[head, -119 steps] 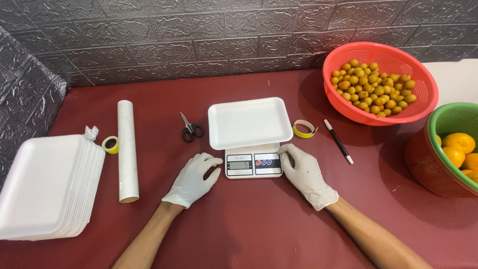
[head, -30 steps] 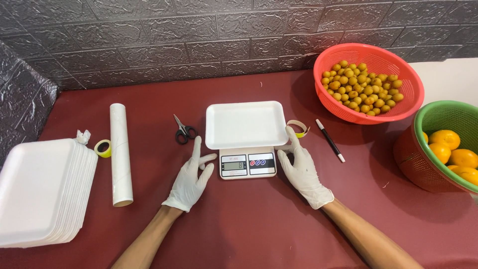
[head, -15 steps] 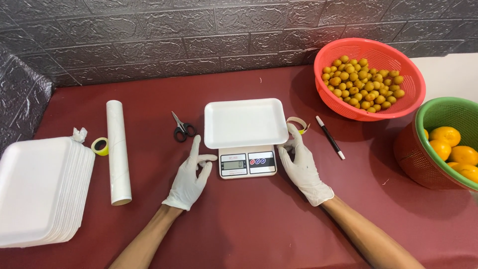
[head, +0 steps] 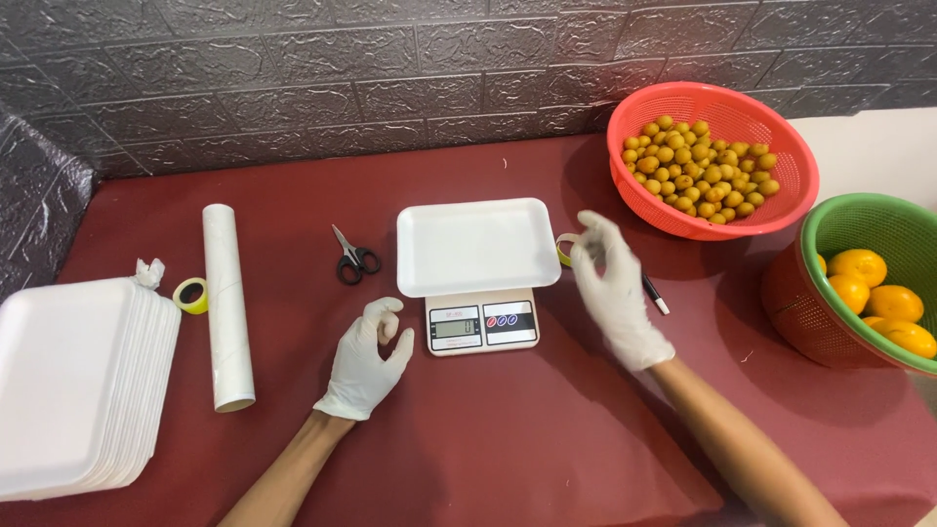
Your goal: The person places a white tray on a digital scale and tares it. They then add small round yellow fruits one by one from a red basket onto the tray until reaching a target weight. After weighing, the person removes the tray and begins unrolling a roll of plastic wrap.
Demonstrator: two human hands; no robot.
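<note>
A white foam tray sat on the small scale at mid-table. The gloved left hand rested loosely curled and empty beside the scale. The right hand, open and holding nothing, hovered just right of the tray, hiding most of a tape roll and pen.

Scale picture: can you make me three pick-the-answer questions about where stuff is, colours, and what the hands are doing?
1. Where is the white tray?
A. on the scale
B. in the red basket
C. under the scissors

2. What colour basket holds the oranges?
A. blue
B. green
C. white

3. What is the left hand holding?
A. the scissors
B. nothing
C. the tube

Answers: 1 A, the tray sits on top of the scale. 2 B, the green basket holds them. 3 B, it rests curled and empty beside the scale.
</note>
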